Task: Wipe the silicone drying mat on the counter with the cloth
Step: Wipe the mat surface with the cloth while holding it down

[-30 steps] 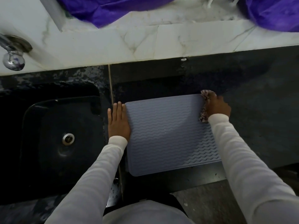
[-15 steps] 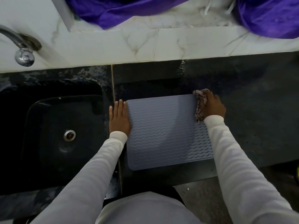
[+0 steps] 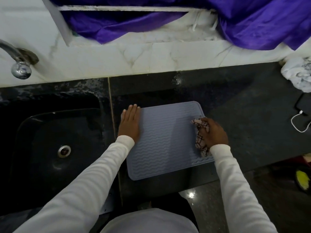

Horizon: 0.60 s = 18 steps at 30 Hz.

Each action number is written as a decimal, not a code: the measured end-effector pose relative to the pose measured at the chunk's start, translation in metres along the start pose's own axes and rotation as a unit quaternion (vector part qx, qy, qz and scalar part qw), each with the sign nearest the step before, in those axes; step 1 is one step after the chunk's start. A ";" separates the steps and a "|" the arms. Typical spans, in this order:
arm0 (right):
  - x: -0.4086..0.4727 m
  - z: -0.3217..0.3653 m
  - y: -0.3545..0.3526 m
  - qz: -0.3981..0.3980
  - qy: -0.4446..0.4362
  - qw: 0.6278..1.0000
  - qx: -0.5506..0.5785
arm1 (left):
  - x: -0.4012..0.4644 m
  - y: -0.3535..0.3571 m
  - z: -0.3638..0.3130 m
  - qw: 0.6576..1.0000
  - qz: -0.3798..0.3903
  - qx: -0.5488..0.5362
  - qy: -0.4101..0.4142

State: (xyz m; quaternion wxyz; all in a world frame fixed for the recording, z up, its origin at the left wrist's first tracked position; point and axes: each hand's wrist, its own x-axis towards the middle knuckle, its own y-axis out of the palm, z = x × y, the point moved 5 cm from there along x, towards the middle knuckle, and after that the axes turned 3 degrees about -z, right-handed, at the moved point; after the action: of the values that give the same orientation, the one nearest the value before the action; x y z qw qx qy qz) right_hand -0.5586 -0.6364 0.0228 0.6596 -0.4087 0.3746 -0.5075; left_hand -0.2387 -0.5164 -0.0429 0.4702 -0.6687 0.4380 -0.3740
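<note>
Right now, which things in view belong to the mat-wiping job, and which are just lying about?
Part of the job:
- silicone drying mat
- checked cloth, gripped by the right hand
- left hand, flat on the mat's left edge
- counter

Lying about:
- sink
- tap
- purple fabric
- dark phone-like device with white cable
- crumpled white bundle

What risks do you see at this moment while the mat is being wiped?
1. The silicone drying mat lies close to the counter's front edge; a stroke toward the person may drag it off, though the flat left hand holds it down.
2. The checked cloth, bunched under the right hand, may miss some ridges.
3. The sink lies beside the mat; pushed water could spread there.
</note>
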 end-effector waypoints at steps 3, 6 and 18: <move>0.030 -0.010 0.011 0.013 0.018 1.000 -0.016 | 0.016 0.009 -0.050 0.996 0.041 -0.055 0.061; 0.065 0.002 0.025 0.036 0.012 0.998 -0.045 | 0.033 0.021 -0.100 0.985 0.089 -0.076 0.129; 0.119 0.013 0.058 0.072 -0.002 0.993 -0.095 | 0.105 0.053 -0.188 0.966 0.186 0.039 0.173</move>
State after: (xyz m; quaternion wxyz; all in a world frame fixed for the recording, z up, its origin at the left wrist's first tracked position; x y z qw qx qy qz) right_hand -0.5015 -0.7422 -0.0355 0.6533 -0.4422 0.4483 -0.4202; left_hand -0.3875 -0.6813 -0.0324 0.4745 -0.4818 0.6143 -0.4066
